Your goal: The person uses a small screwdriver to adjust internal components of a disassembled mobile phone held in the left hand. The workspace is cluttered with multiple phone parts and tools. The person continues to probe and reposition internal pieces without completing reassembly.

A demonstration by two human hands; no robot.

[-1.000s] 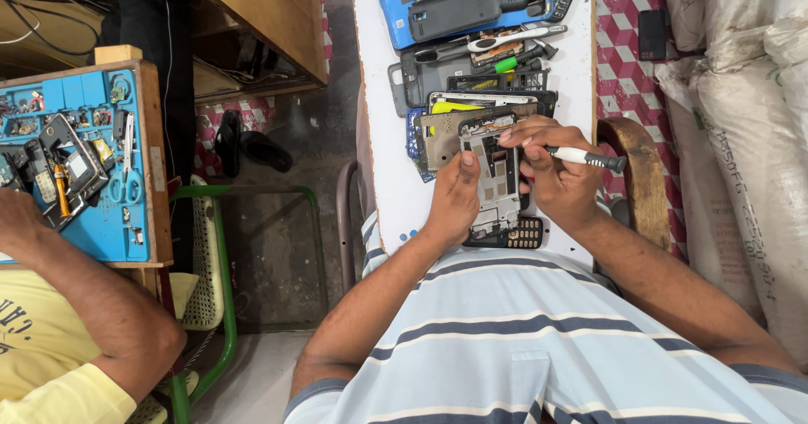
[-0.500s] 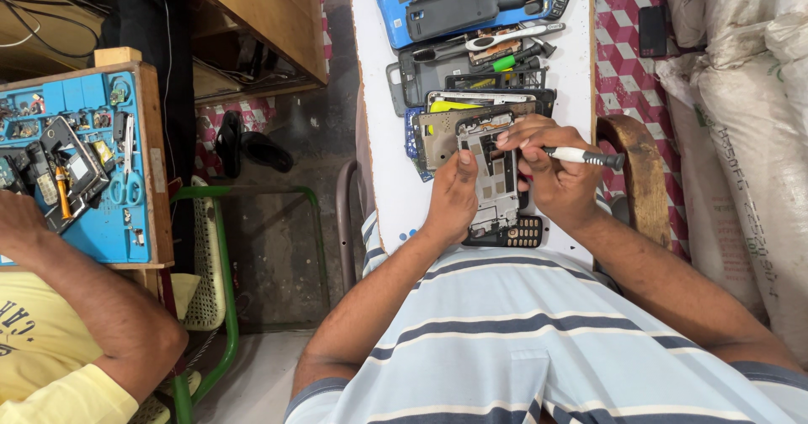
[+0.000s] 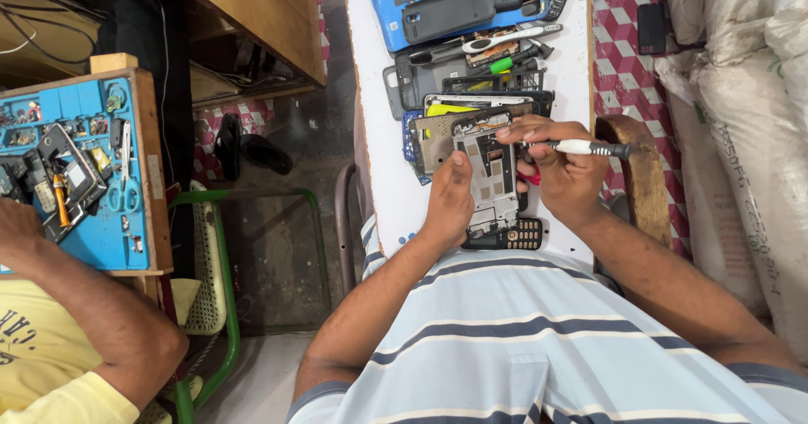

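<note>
Grey opened phone chassis, its inner frame exposed, lies on the white narrow worktop above a black keypad strip. The left hand steadies it, thumb pressed on its left edge, fingers curled alongside. The right hand pinches a white-handled screwdriver, fingers closed round the shaft. Keeping the tip square to the screw and the chassis pinned flat would likely serve best. The tip and screw are hidden by fingers; the stacked parts beyond blur together.

Phone frame: bare metal, dull grey. Screwdriver: white glossy plastic grip, black tip end. Worktop: smooth white laminate. Blue plastic tray at far edge.
</note>
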